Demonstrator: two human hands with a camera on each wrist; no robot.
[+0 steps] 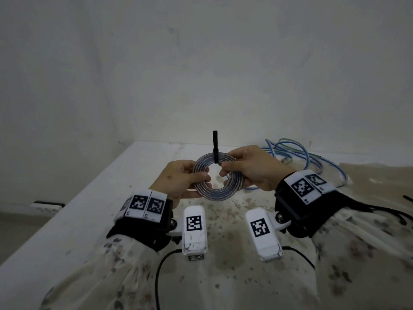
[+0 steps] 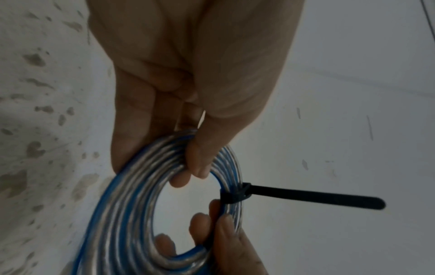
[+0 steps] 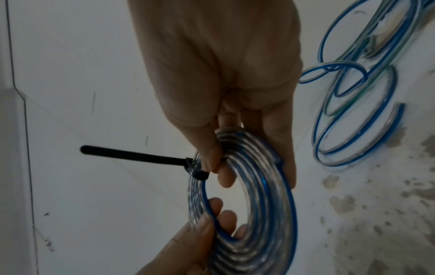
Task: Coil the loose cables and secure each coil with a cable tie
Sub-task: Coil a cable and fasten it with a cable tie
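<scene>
A flat coil of clear and blue cable (image 1: pixel 214 194) (image 2: pixel 122 214) (image 3: pixel 263 204) is held upright above the table between both hands. My left hand (image 1: pixel 196 177) (image 2: pixel 190 173) pinches its left side, thumb in front and fingers through the ring. My right hand (image 1: pixel 232 170) (image 3: pixel 217 172) grips its upper right side, thumb right beside the tie. A black cable tie (image 1: pixel 215 144) (image 2: pixel 306 198) (image 3: pixel 132 155) is wrapped round the top of the coil. Its long tail sticks straight out, free of both hands.
Loose blue and clear cables (image 1: pixel 301 157) (image 3: pixel 353 111) lie tangled on the table at the back right. A stained cloth (image 1: pixel 223 220) covers the table near me. A thin black strip (image 1: pixel 407 198) lies at the right edge. A wall stands behind; the table's left edge (image 1: pixel 89 198) drops off.
</scene>
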